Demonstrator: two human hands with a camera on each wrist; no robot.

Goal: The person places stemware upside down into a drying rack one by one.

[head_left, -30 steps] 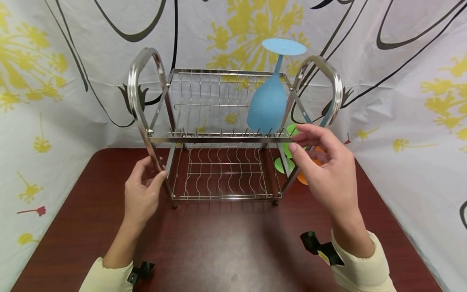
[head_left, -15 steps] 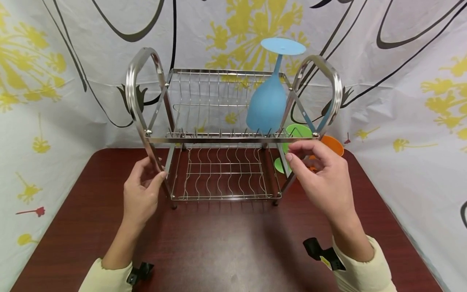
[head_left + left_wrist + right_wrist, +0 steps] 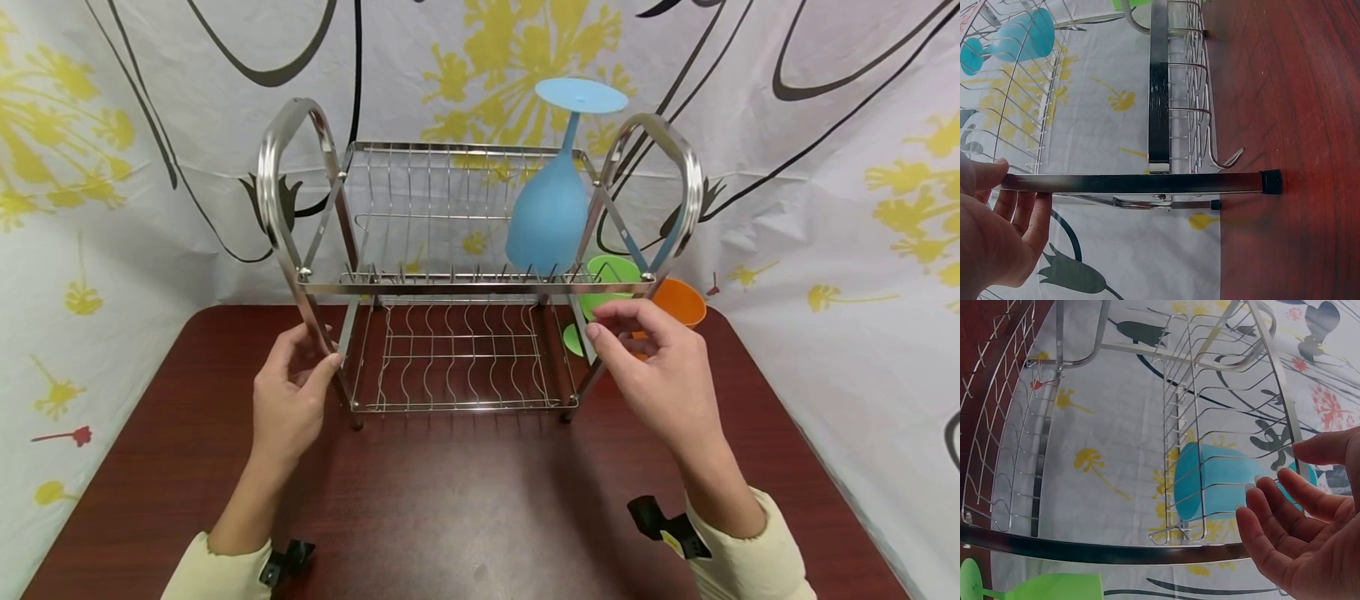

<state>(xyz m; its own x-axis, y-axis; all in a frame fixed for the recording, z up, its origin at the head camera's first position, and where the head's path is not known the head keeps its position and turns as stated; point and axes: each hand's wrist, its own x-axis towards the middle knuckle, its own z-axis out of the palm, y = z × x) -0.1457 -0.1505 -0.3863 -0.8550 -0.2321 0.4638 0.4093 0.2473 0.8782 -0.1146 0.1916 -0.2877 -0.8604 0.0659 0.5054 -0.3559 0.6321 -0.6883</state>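
A two-tier metal dish rack stands on the table. My left hand pinches its left front leg, thumb on one side and fingers on the other, as the left wrist view shows. My right hand hovers at the right front leg, fingers loosely bent; in the right wrist view, nothing shows between thumb and fingers that they hold. Whether it touches the leg, I cannot tell. A blue wine glass leans upside down on the upper tier's right end, its foot at the top.
Behind the rack's right side stand a green goblet and an orange cup-shaped piece, both partly hidden. The dark red table extends in front. A patterned white sheet hangs around the back and sides.
My right hand has lowered from the upper tier's right corner to beside the right front leg, uncovering the green and orange pieces. My left hand keeps its place on the leg.
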